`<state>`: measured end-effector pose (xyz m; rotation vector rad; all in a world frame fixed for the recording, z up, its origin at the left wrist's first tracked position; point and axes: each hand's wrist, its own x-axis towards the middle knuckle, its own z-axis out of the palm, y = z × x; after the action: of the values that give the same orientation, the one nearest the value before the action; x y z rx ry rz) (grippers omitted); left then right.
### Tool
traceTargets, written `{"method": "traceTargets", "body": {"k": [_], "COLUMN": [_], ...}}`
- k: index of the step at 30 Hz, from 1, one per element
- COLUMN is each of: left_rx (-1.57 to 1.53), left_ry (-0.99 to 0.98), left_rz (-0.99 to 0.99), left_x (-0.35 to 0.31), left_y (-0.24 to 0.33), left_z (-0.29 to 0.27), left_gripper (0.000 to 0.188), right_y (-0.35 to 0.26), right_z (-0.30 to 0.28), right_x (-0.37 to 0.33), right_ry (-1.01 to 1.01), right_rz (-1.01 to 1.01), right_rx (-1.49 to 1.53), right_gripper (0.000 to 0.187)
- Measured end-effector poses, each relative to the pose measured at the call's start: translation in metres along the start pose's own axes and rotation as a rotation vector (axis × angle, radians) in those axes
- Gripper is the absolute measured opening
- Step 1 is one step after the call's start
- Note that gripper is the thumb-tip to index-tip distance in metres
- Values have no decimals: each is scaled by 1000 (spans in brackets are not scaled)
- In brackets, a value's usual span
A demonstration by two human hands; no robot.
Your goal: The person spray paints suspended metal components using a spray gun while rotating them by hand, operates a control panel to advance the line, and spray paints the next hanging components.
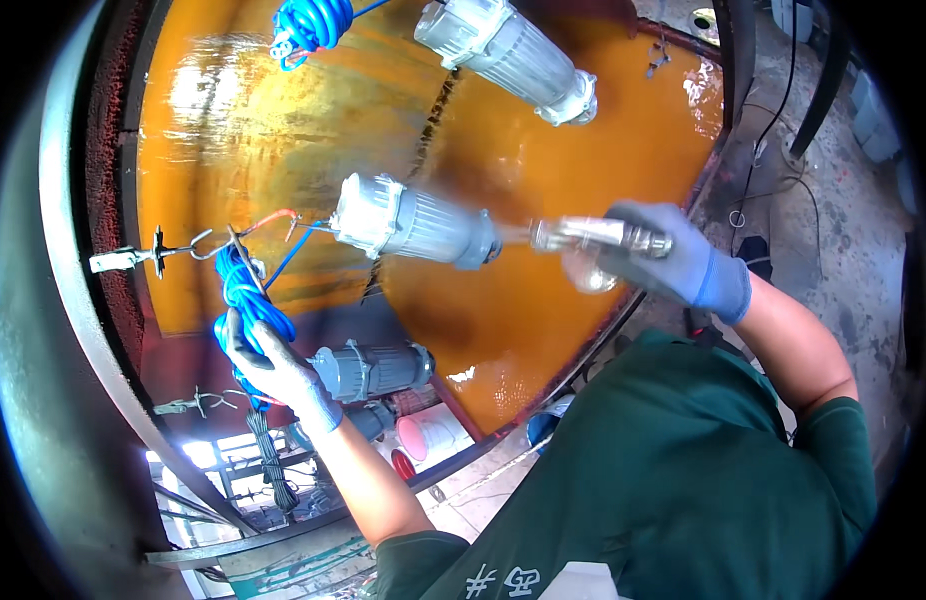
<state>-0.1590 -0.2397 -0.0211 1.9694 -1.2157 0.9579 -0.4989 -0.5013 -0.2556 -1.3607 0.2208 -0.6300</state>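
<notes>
My left hand (pixel 275 372), in a grey glove, grips a bundle of coiled blue cable (pixel 245 300) near a metal hook (pixel 158 252). My right hand (pixel 671 262), also gloved, holds a shiny metal spray tool (pixel 595 236) pointed at the end of a grey ribbed lamp housing (pixel 415 223) that hangs in front of a glossy orange curved surface (pixel 543 330). Thin red and blue wires (pixel 295 232) run from the lamp housing toward the cable bundle.
A second grey lamp housing (pixel 513 55) hangs upper centre, with another blue cable coil (pixel 309 24) at top. A third grey housing (pixel 373 370) sits lower, above a pink-lidded bucket (pixel 430 435). A dark rusty ring frame (pixel 108 200) curves along the left; concrete floor (pixel 843 230) lies right.
</notes>
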Motion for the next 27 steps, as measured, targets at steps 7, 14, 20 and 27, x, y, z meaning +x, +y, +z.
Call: {"method": "traceTargets", "body": {"k": [7,14,20,27], "left_rx": [31,106,103,176], "left_ry": [-22,-24,-22,-28], "left_rz": [-12,2,40,-3], "left_x": [3,3,3,2], "left_y": [0,7,-3,11], "left_z": [5,9,5,8], "left_gripper": [44,44,45,42], "right_y": [0,12,21,28], "right_z": [12,19,16,13], "right_x": [6,0,-10,-13], "right_ry": [60,53,-117,165], "right_rz": [-21,21,-53,90], "right_rx": [-65,-129,-173,100], "right_gripper": [17,22,25,17]}}
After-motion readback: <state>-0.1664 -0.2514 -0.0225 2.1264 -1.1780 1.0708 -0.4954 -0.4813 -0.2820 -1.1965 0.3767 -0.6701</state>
